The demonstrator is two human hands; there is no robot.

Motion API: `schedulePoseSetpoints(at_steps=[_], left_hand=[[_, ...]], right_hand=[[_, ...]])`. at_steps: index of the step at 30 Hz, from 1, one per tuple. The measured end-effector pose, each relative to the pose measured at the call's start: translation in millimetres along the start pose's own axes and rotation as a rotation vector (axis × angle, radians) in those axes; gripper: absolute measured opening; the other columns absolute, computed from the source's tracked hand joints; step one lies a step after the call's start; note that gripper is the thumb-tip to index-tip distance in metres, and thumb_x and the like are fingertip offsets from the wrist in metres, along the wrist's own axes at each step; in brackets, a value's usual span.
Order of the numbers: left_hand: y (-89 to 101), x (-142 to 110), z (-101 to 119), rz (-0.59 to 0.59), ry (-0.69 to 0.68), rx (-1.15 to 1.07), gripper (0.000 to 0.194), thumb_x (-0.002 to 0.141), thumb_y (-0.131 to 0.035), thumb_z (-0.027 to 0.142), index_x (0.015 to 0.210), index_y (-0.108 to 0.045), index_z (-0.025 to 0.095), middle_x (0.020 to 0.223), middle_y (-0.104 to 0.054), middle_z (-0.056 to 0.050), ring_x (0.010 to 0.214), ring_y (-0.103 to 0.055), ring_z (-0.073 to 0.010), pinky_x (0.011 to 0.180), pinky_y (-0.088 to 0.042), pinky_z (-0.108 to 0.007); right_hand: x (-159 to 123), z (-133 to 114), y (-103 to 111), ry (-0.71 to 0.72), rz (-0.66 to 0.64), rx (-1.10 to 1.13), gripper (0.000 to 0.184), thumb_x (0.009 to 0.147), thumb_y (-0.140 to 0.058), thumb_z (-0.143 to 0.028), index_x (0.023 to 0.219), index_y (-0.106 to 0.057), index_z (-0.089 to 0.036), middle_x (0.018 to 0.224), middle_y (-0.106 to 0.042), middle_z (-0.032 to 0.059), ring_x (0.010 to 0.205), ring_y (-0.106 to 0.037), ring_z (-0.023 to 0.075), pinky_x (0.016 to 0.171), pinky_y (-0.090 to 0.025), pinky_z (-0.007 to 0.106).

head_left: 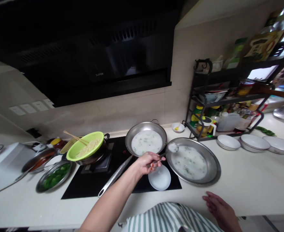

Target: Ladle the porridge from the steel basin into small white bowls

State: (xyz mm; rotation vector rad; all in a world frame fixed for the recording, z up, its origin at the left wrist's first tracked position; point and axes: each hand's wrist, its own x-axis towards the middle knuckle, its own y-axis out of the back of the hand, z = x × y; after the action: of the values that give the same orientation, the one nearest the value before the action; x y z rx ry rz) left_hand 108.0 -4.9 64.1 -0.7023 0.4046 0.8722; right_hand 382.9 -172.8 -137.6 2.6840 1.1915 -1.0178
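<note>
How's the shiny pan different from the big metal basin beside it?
The pan has a long handle; the basin shows none. The basin looks wider than the pan. The pan sits on the black cooktop, the basin mostly on the white counter. Both are silvery and hold white liquid flecked with green.

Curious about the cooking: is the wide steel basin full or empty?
Partly full: bare steel rings the whitish, green-flecked liquid in the basin.
</note>
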Motion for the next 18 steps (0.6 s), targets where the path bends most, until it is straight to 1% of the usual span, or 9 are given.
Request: schedulePoseSetpoints(at_steps=[3, 5, 7, 9, 11, 12, 13, 15, 18], left_hand=[[-10.6, 23, -20, 0.067, 0.023, 0.206, 0.019, 0.079, -0.046, 0.006, 0.09, -0.062, 0.007, 0.052, -0.058, -0.001, 0.03, -0.031, -0.0027, 0.033, -0.022, -0.014], [-15.7, 37, -35, 0.136, -0.003, 0.417, 0.022, 0.08, -0.042, 0.005, 0.091, -0.061, 0.009, 0.052, -0.058, -0.001, 0.031, -0.034, -0.0051, 0.035, -0.025, -0.016], [-18.6, 48, -48, 0.188, -0.034, 0.697, 0.022, 0.082, -0.041, 0.006, 0.089, -0.061, 0.011, 0.052, -0.057, -0.001, 0.033, -0.039, -0.0075, 0.039, -0.032, -0.019], [-18.8, 54, -59, 0.217, -0.143, 1.057, 0.017, 0.079, -0.046, 0.006, 0.082, -0.062, 0.012, 0.055, -0.058, -0.004, 0.042, -0.05, -0.0125, 0.047, -0.04, -0.024], [-16.8, 56, -67, 0.247, -0.289, 1.386, 0.013, 0.074, -0.052, 0.005, 0.078, -0.063, 0.011, 0.063, -0.061, -0.011, 0.057, -0.061, -0.0216, 0.057, -0.046, -0.031], [-15.3, 56, -70, 0.264, -0.345, 1.492, 0.015, 0.072, -0.053, 0.004, 0.081, -0.064, 0.01, 0.068, -0.063, -0.014, 0.065, -0.064, -0.0262, 0.062, -0.047, -0.033], [-13.8, 55, -72, 0.282, -0.375, 1.559, 0.02, 0.07, -0.053, 0.002, 0.085, -0.064, 0.009, 0.071, -0.063, -0.016, 0.072, -0.065, -0.0298, 0.065, -0.048, -0.036], [-11.0, 54, -75, 0.298, -0.39, 1.609, 0.03, 0.069, -0.052, 0.0, 0.096, -0.064, 0.007, 0.076, -0.064, -0.018, 0.077, -0.065, -0.0327, 0.068, -0.048, -0.037], [-9.3, 49, -76, 0.269, -0.431, 1.56, 0.028, 0.073, -0.049, 0.003, 0.097, -0.064, 0.007, 0.074, -0.065, -0.016, 0.074, -0.065, -0.0291, 0.067, -0.047, -0.035]], right_hand=[[-5, -3, -1, 0.004, 0.004, -0.009, 0.041, 0.045, -0.08, -0.03, 0.081, -0.066, -0.016, 0.064, -0.072, 0.007, 0.049, -0.057, 0.0127, 0.045, -0.047, 0.023], [-8, -4, -2, 0.012, 0.009, -0.026, 0.041, 0.045, -0.079, -0.03, 0.081, -0.066, -0.016, 0.065, -0.072, 0.007, 0.049, -0.057, 0.0129, 0.045, -0.047, 0.023], [-10, -6, -3, 0.028, 0.011, -0.051, 0.04, 0.046, -0.079, -0.032, 0.08, -0.066, -0.017, 0.065, -0.072, 0.007, 0.05, -0.058, 0.0141, 0.045, -0.048, 0.024], [-11, -7, -3, 0.037, 0.017, -0.075, 0.039, 0.046, -0.078, -0.033, 0.08, -0.066, -0.017, 0.065, -0.072, 0.0073, 0.05, -0.059, 0.015, 0.046, -0.048, 0.025], [-12, -8, -3, 0.03, 0.028, -0.084, 0.039, 0.045, -0.078, -0.033, 0.079, -0.066, -0.017, 0.064, -0.072, 0.0069, 0.049, -0.058, 0.015, 0.045, -0.047, 0.025], [-12, -8, -3, 0.022, 0.03, -0.08, 0.039, 0.044, -0.078, -0.032, 0.079, -0.066, -0.017, 0.064, -0.072, 0.0066, 0.049, -0.058, 0.0146, 0.045, -0.047, 0.025], [-12, -8, -3, 0.014, 0.03, -0.074, 0.039, 0.044, -0.078, -0.032, 0.078, -0.066, -0.017, 0.063, -0.071, 0.0063, 0.049, -0.057, 0.0144, 0.045, -0.047, 0.025], [-13, -8, -3, 0.007, 0.028, -0.066, 0.037, 0.044, -0.078, -0.031, 0.077, -0.067, -0.018, 0.063, -0.071, 0.0059, 0.05, -0.057, 0.0142, 0.045, -0.047, 0.024], [-12, -7, -3, 0.013, 0.028, -0.074, 0.036, 0.044, -0.078, -0.03, 0.076, -0.067, -0.019, 0.064, -0.072, 0.006, 0.05, -0.058, 0.0145, 0.046, -0.047, 0.024]])
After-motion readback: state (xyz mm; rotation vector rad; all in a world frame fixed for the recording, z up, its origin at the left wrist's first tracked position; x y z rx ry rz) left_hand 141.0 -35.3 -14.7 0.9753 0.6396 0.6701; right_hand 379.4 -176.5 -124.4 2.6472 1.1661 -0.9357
